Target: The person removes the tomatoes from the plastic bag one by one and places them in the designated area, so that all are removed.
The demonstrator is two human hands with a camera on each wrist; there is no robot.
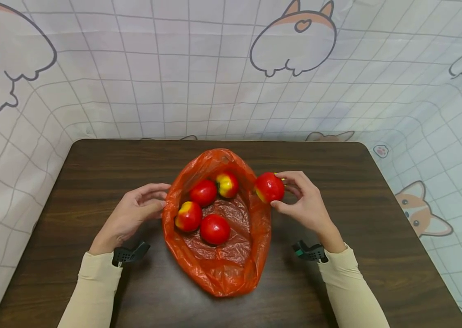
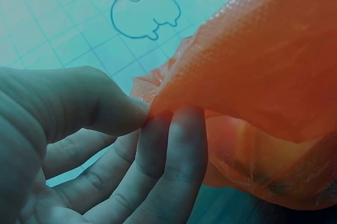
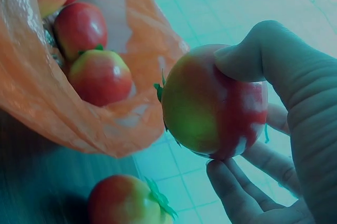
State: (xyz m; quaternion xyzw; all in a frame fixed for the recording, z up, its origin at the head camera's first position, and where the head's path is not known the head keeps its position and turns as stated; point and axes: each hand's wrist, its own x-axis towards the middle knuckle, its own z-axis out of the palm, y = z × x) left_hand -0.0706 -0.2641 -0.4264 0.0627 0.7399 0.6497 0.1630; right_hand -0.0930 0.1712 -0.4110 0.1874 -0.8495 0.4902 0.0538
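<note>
An orange-red plastic bag (image 1: 261, 237) stands with its mouth wide open, several red and yellow tomatoes inside, among them a tomato (image 1: 215, 229) near the middle. At the left rim, my left hand (image 1: 142, 207) pinches the plastic between thumb and fingers; the left wrist view shows the thumb pressed on the film (image 2: 247, 50). My right hand (image 1: 302, 200) holds another tomato (image 1: 269, 187) by thumb and fingertips, beside the bag's right rim. In the right wrist view, this held tomato (image 3: 210, 103) has green leaves at its stem end.
A further tomato (image 3: 126, 200) lies outside the bag, low in the right wrist view. Dark wood-grain table (image 1: 112, 164) spreads under everything. A white gridded cloth (image 1: 198, 82) with dog drawings hangs behind and at both sides. Each wrist wears a black band (image 1: 130, 253).
</note>
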